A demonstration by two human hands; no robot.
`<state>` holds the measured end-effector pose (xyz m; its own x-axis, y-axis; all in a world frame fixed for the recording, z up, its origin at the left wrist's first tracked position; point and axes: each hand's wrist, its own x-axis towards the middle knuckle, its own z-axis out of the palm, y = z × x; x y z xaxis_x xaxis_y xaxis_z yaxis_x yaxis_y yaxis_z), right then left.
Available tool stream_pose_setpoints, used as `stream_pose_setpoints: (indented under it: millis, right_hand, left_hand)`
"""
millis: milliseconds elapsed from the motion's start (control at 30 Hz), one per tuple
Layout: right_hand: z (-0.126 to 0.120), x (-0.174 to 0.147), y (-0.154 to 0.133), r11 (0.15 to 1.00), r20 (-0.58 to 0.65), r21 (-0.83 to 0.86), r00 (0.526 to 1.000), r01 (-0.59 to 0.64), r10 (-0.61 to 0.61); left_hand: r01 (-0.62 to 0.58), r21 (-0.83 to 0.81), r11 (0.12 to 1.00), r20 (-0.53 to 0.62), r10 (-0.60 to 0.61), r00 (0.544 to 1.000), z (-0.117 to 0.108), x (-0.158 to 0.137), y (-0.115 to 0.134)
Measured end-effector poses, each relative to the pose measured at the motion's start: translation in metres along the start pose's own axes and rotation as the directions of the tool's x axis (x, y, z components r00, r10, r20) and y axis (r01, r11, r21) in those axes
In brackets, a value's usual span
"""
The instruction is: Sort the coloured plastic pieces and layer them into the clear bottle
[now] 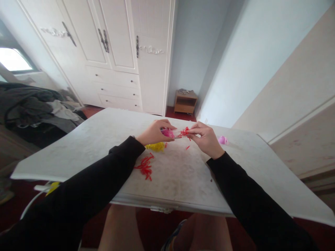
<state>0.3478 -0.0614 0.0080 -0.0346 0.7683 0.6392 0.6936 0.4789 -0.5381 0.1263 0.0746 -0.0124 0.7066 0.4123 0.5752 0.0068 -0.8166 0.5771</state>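
Above the far half of the table, my left hand (159, 132) is wrapped round a small clear container (178, 133) lying on its side, with pink material (167, 132) inside. My right hand (205, 137) pinches a bunch of short red strands (185, 131) at the container's right end; whether these are partly inside I cannot tell. Below my left hand lies a heap of yellow strands (156, 147). A loose pile of red strands (145, 167) rests nearer the front edge. One red scrap (187, 147) lies under my hands.
A small pink-purple object (223, 140) stands on the white table (178, 184) to the right of my right hand. Beyond are a white wardrobe (117, 83) and a small wooden cabinet (185, 101). Dark clothes (34, 108) are heaped at the left.
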Motion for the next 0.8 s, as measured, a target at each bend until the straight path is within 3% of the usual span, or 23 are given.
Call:
stream_pose_setpoints:
  millis: [267, 500, 800]
  right_hand:
    - [0.005, -0.003, -0.004, 0.988, -0.029, 0.076, 0.99, -0.133, 0.135]
    - [0.004, -0.002, -0.007, 1.0, -0.055, -0.007, 0.998, -0.007, 0.007]
    - [0.0, -0.001, -0.013, 0.999, 0.134, -0.031, 0.991, 0.024, -0.02]
  left_hand:
    - [0.033, 0.002, 0.999, 0.048, -0.033, 0.998, -0.002, 0.0, 0.006]
    - [0.061, -0.065, 0.996, 0.04, -0.058, 0.998, -0.001, 0.0, 0.008]
    - [0.104, -0.118, 0.988, 0.027, -0.101, 0.995, -0.001, 0.0, 0.011]
